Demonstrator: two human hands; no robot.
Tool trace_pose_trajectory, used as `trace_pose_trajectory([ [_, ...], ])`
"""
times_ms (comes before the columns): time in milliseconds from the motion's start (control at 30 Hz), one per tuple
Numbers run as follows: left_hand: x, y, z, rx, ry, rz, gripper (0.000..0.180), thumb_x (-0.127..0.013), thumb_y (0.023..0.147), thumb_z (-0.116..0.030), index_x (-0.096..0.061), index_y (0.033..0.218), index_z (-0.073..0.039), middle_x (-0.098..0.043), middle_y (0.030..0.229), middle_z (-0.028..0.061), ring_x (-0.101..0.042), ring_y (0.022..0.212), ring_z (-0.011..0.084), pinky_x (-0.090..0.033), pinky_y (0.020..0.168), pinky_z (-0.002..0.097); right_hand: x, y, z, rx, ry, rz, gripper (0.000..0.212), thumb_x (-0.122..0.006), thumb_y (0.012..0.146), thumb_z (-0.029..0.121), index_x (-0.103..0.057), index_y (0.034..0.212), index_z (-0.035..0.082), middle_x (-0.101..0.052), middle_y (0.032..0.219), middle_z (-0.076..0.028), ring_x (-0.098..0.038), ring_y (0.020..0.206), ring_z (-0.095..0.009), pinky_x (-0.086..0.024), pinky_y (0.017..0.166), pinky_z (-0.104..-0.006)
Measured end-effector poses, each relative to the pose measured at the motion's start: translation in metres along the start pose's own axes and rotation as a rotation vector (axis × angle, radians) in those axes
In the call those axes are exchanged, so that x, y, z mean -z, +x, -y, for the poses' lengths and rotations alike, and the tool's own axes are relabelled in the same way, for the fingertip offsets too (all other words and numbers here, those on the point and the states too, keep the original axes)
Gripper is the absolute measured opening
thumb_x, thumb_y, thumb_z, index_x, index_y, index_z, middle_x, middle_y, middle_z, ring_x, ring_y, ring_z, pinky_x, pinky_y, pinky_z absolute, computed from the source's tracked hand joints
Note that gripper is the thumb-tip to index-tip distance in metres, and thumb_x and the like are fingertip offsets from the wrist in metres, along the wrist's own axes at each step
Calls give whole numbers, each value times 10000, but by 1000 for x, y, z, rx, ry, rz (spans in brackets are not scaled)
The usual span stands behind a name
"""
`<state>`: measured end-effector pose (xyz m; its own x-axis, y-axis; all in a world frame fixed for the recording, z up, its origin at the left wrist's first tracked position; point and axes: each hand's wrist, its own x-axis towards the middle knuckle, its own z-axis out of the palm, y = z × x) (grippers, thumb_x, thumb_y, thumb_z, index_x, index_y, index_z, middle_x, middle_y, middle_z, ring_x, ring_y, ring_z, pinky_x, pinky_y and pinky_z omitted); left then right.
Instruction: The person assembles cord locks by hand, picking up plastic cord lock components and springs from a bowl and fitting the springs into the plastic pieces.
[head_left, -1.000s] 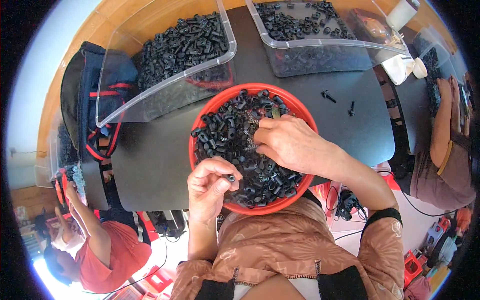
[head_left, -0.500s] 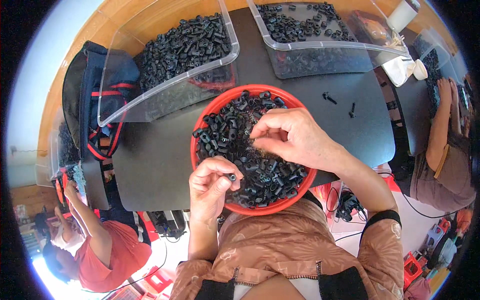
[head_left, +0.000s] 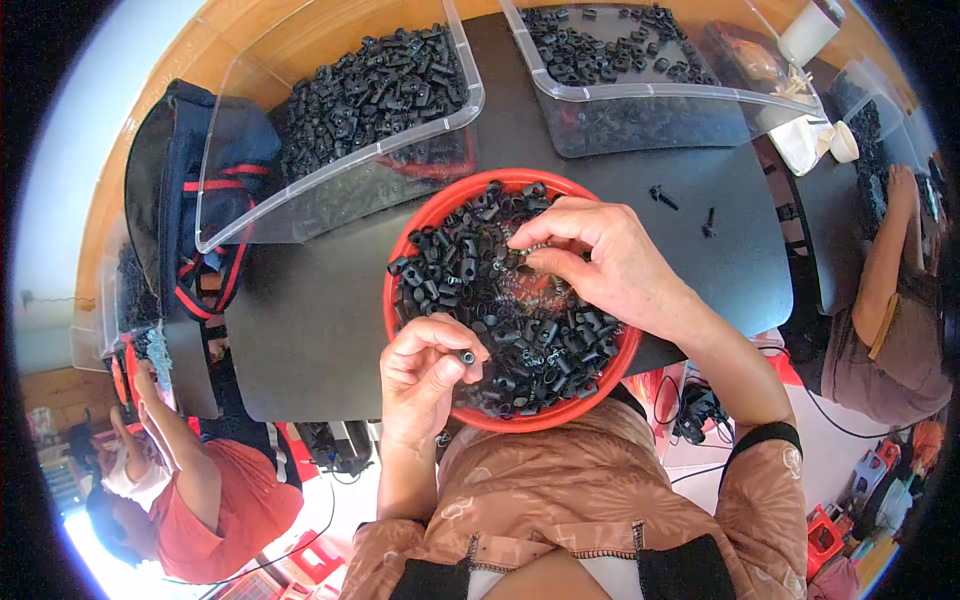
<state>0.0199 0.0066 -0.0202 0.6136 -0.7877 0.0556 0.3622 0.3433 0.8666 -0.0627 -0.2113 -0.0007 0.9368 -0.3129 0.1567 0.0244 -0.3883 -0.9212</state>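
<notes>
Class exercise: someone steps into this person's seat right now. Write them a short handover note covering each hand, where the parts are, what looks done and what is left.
Left hand: shut in a fingertip grip on one small black part, held over the near rim of the red bowl.
Right hand: fingers pinched over the middle of the bowl, on a small thin piece among the loose black parts; too small to identify.
Two clear bins behind the bowl hold more black parts. Two loose screws lie on the dark table, right of the bowl.
Done: cannot tell how many parts are finished.
Left: the bowl is full of parts.
</notes>
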Motion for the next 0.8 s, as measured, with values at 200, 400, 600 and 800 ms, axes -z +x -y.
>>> trace_pose_trajectory([
  [200,0,0,1,-3,13,-2,194,-694,846,-144,-617,964,-10,-623,890,124,-580,710,134,-483,629,239,0,0,-6,81,-70,-9,141,-665,789,-21,-682,928,-5,-646,838,-96,-636,733,-192,-501,667,-289],
  [400,0,0,0,0,9,-10,195,-694,846,-139,-615,967,-9,-621,891,125,-577,706,136,-480,628,240,-2,0,-6,155,-109,-40,145,-657,788,-24,-686,926,7,-660,832,-104,-651,751,-234,-510,692,-306],
  [600,-1,0,1,2,16,-17,198,-695,845,-139,-614,970,-8,-621,889,127,-578,702,138,-478,625,238,-6,-1,-8,22,83,9,165,-623,804,-57,-683,944,5,-677,875,-81,-656,784,-153,-521,708,-271],
  [800,-2,2,1,-5,25,-21,200,-700,842,-143,-612,958,-7,-619,884,127,-578,698,140,-474,619,235,-6,-2,-9,-37,144,71,259,-589,805,-91,-653,1035,6,-676,915,-81,-648,866,-123,-524,739,-257],
])
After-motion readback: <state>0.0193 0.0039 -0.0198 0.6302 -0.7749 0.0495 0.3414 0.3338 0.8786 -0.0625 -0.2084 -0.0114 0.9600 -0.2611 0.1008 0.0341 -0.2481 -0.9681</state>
